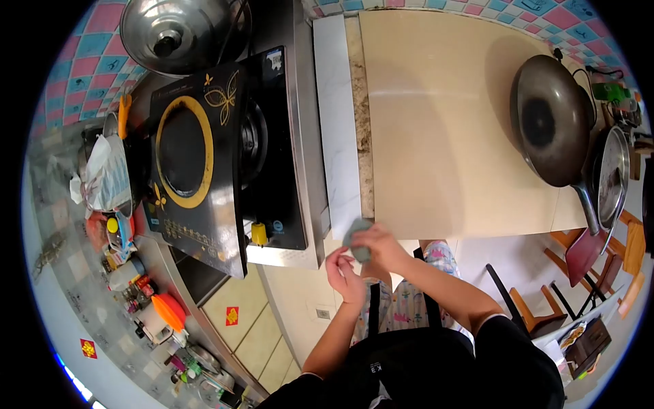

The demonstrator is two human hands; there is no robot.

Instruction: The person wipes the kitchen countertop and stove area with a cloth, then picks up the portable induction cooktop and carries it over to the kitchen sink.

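A grey-green cloth or pad (360,240) is gripped by my right hand (379,247) at the front end of the white-and-brown strip (366,129) beside the beige countertop (449,150). Close to its left side is my left hand (345,274), with its fingers curled near the pad. Whether those fingers touch the pad or hold anything is too small to tell. Both hands are just off the counter's front edge, above my lap.
On the left stand a tilted black induction cooker (184,153), a gas hob (286,170) and a steel lidded pot (170,34). A wok (553,119) leans at the right, near a glass lid (613,177). Wooden chairs (538,310) stand at the lower right.
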